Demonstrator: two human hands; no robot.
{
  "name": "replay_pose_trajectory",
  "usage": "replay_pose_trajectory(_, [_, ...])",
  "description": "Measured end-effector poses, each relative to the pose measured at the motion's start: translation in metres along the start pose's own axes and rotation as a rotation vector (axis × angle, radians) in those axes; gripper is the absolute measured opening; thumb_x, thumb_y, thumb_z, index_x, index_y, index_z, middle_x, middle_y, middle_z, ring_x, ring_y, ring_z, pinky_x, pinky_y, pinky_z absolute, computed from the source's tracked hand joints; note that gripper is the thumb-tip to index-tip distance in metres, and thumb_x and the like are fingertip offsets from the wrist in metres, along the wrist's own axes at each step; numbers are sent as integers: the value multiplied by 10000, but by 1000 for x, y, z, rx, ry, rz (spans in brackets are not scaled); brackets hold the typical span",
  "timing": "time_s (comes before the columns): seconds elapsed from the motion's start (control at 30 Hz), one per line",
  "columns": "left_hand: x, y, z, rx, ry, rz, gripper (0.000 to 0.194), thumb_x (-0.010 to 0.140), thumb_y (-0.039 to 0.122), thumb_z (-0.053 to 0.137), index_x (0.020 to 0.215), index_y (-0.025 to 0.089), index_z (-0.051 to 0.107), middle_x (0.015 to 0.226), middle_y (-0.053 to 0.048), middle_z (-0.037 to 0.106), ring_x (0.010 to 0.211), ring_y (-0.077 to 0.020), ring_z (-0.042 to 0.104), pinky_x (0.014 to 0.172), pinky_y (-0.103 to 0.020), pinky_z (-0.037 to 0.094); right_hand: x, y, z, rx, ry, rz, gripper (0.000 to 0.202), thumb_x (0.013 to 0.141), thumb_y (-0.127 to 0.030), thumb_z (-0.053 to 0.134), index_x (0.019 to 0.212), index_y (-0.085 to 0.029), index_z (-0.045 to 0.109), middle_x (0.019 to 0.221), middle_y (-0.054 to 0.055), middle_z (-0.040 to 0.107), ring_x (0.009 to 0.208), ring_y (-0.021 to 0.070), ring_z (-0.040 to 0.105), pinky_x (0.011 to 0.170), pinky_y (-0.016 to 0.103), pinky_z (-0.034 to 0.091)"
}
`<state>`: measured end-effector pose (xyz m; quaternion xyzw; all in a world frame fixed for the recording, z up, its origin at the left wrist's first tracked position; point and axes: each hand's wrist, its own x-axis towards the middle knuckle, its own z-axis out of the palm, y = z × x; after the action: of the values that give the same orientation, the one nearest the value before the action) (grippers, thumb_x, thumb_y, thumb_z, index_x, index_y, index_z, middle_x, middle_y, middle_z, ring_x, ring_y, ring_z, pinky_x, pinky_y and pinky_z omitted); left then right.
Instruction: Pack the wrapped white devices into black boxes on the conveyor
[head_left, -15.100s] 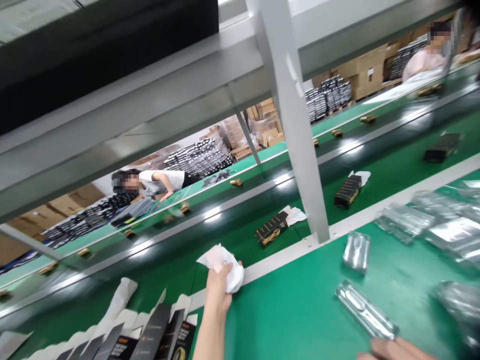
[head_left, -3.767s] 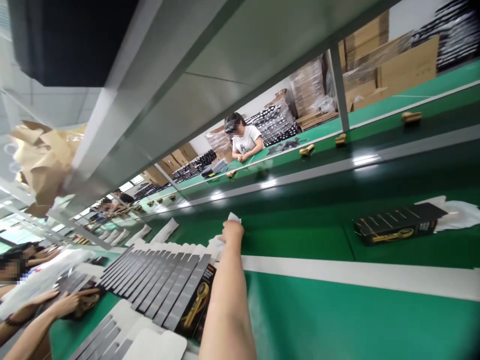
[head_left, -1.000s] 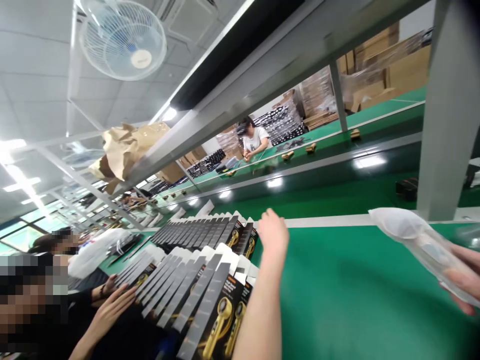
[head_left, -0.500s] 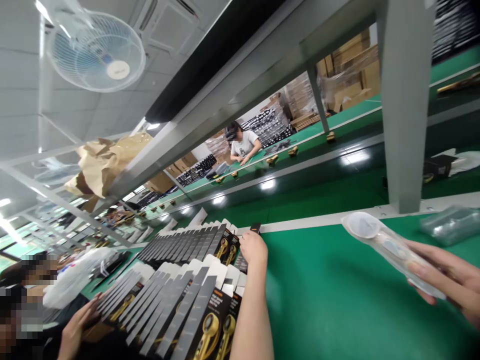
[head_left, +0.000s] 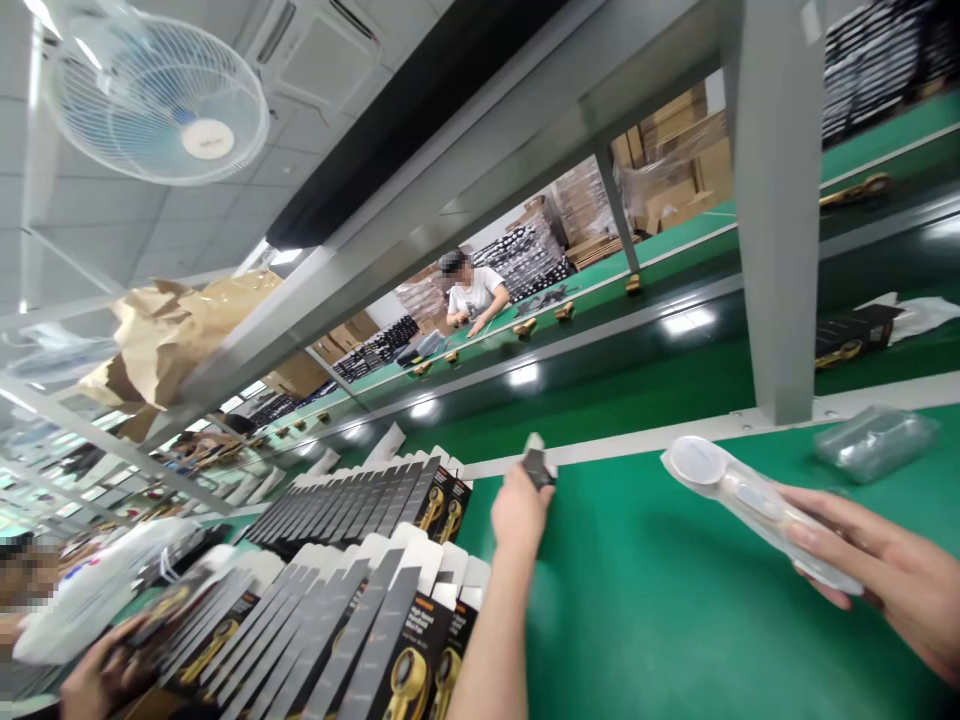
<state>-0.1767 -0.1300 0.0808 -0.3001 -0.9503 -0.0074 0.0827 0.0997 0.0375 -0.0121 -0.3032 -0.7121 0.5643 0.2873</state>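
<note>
My right hand (head_left: 877, 570) is closed around the handle end of a handheld mini fan (head_left: 750, 500) in a clear plastic sleeve. The fan's round pale head points to the upper left, above the green table. My left hand (head_left: 519, 515) grips a black carton (head_left: 537, 466) with a white flap standing up at its top; most of the carton is hidden by the hand. Left of my forearm stands a front row of black fan cartons (head_left: 375, 630) with white flaps raised. Behind it runs a second row of cartons (head_left: 375, 500).
Another person's hand (head_left: 97, 670) holds a carton at the lower left. A clear plastic tray (head_left: 877, 440) lies at the right near a grey post (head_left: 780, 220). Beyond the table edge, a green conveyor (head_left: 600, 380) passes, with gold fans beyond it. A co-worker (head_left: 476, 295) sits across.
My left hand has drawn a carton away from the end of the back row, rightward over the table. My right hand still holds the sleeved fan. The other person's hand now holds a carton.
</note>
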Motion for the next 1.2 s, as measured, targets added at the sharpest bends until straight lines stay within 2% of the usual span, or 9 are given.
replay_pose_trajectory(0.1, [-24,49,2,-107,-76,303,495,740,468,713,1148,225,571,977,-53,666,874,-219,644,718,-259,474,-3,-21,-7,215,-107,140,447,837,-569,536,1238,-372,542,1015,20,647,669,190,560,527,271,489])
replay_pose_trajectory(0.2, [-50,76,1,-116,-86,395,480,752,436,705,1167,233,573,959,-89,669,883,-307,633,739,-368,468,-7,-33,-24,269,-65,229,485,816,-592,564,1251,-379,527,889,13,636,769,195,585,583,225,501])
replay_pose_trajectory(0.3, [-57,76,-1,-116,-87,384,471,781,427,673,1166,179,568,959,-125,662,882,-340,624,737,-413,462,-12,-28,-45,317,23,355,456,773,-590,627,1181,-389,592,1022,29,648,892,210,618,633,196,521])
replay_pose_trajectory(0.43, [-52,70,-3,-405,-148,384,477,782,480,654,1159,208,545,1065,-75,660,945,-283,619,802,-369,458,-18,-23,-58,522,-76,402,359,796,-487,656,1120,-333,661,741,20,602,519,93,489,381,153,358])
replay_pose_trajectory(0.53, [-58,73,0,-676,-214,402,522,730,503,702,1154,246,540,1088,-39,659,972,-261,611,843,-355,451,-20,-35,-57,599,-159,376,330,822,-456,636,1102,-288,680,663,9,537,475,79,399,362,177,310])
replay_pose_trajectory(0.67, [-70,75,11,-754,-126,457,606,672,611,703,1105,209,568,1017,-65,671,920,-274,622,803,-373,467,-21,-54,-60,322,-139,376,285,825,-504,600,1003,-309,709,782,39,636,580,103,492,423,168,325])
replay_pose_trajectory(0.83, [-77,74,16,-701,39,726,618,613,651,717,1031,214,589,923,-61,692,810,-261,645,724,-354,471,-23,-61,-68,-15,-140,323,307,766,-530,577,961,-336,713,717,20,663,585,144,561,440,172,347])
replay_pose_trajectory(1.0, [-82,78,10,-574,1,904,560,646,600,731,1014,206,576,893,-54,690,766,-248,641,694,-353,456,-23,-68,-56,-125,-378,152,303,785,-441,581,1032,-306,695,988,22,699,939,286,625,806,334,491])
replay_pose_trajectory(1.2, [-84,80,8,-554,-6,935,549,689,565,716,1066,202,550,945,-63,685,794,-251,637,718,-360,447,-25,-77,-30,-238,-399,74,223,859,-334,511,1038,-353,644,1065,-47,666,1024,220,588,909,314,435])
